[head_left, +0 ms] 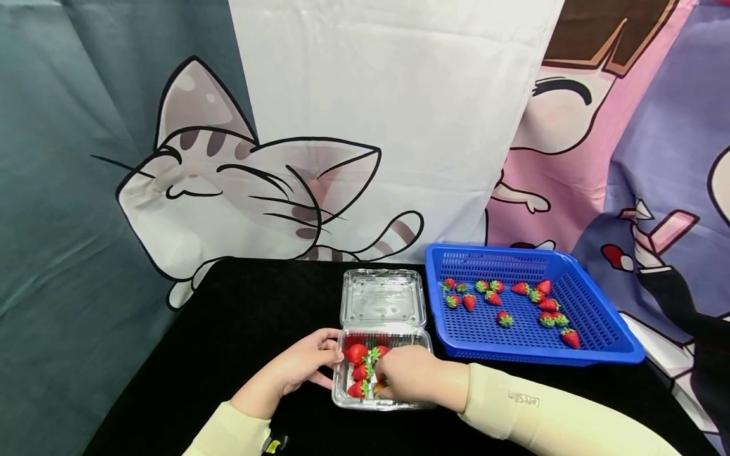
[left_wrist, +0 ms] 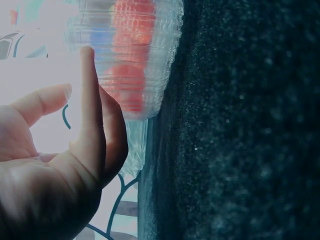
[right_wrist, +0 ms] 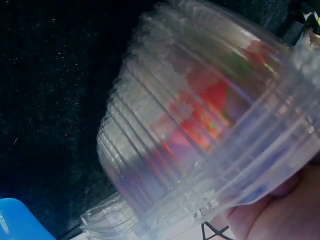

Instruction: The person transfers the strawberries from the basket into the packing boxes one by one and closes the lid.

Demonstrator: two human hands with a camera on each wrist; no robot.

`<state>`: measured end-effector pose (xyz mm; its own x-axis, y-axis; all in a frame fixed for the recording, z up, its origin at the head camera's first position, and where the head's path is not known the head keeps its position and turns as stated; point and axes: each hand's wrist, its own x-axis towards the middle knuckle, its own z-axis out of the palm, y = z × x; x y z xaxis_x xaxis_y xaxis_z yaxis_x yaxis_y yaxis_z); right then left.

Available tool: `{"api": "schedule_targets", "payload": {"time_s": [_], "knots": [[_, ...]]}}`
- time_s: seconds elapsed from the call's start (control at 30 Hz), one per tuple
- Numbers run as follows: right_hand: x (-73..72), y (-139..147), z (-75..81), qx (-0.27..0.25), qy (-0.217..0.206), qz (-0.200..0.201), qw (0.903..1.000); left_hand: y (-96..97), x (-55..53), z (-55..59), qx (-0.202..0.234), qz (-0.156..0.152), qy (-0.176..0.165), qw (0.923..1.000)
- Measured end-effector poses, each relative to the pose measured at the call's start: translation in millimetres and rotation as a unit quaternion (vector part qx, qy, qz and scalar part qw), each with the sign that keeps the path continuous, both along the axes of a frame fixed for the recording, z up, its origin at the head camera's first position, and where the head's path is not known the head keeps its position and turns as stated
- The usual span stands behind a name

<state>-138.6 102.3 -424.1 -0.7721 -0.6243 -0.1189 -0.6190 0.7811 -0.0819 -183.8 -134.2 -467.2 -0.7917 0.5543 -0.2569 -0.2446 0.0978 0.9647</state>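
A clear plastic clamshell box point(head_left: 383, 405) lies with its lid point(head_left: 383, 297) folded back. Red strawberries point(head_left: 357, 372) with green tops line the left part of its base. My left hand point(head_left: 302, 364) is at the box's left wall, fingertips right at the rim; in the left wrist view its fingers are loosely extended beside the ribbed side. Reaching down into the box from the right, my right hand point(head_left: 407, 373) has curled fingers around a strawberry point(head_left: 381, 386) that they mostly hide. Through the ribbed wall, the right wrist view gives blurred red and green shapes.
A blue perforated basket point(head_left: 595, 354) with several strawberries spread over its floor stands to the right of the box. Black cloth point(head_left: 274, 297) covers the table. Behind it hangs a printed curtain point(head_left: 399, 95) with a cartoon cat.
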Motion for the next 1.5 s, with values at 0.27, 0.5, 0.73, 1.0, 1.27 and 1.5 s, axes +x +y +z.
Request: {"api": "schedule_targets", "payload": {"time_s": [0.27, 0.5, 0.73, 1.0, 1.27, 1.5], "knots": [[-5.5, 2.5, 8.3, -0.036, -0.052, -0.011, 0.9980, 0.0, 0.0, -2.4, 0.001, 0.003, 0.001, 1.0000], [-13.5, 14.1, 32.2, -0.111, -0.069, -0.056, 0.9898, 0.3, -0.2, -2.8, 0.001, 0.004, 0.001, 1.0000], [-23.9, 31.6, 54.8, -0.142, -0.050, -0.107, 0.9828, -0.1, 0.1, -1.2, -0.002, 0.005, -0.001, 1.0000], [-50.6, 66.4, 79.3, -0.160, -0.038, -0.166, 0.9723, 0.4, 0.2, 0.6, -0.002, 0.002, -0.001, 1.0000], [-89.8, 107.7, 87.9, -0.126, -0.017, -0.222, 0.9667, -0.8, -0.2, 0.3, 0.002, 0.001, -0.001, 1.0000], [-121.1, 143.0, 84.6, -0.101, 0.008, -0.260, 0.9603, -0.2, 0.1, 0.6, 0.003, 0.001, -0.004, 1.0000]]}}
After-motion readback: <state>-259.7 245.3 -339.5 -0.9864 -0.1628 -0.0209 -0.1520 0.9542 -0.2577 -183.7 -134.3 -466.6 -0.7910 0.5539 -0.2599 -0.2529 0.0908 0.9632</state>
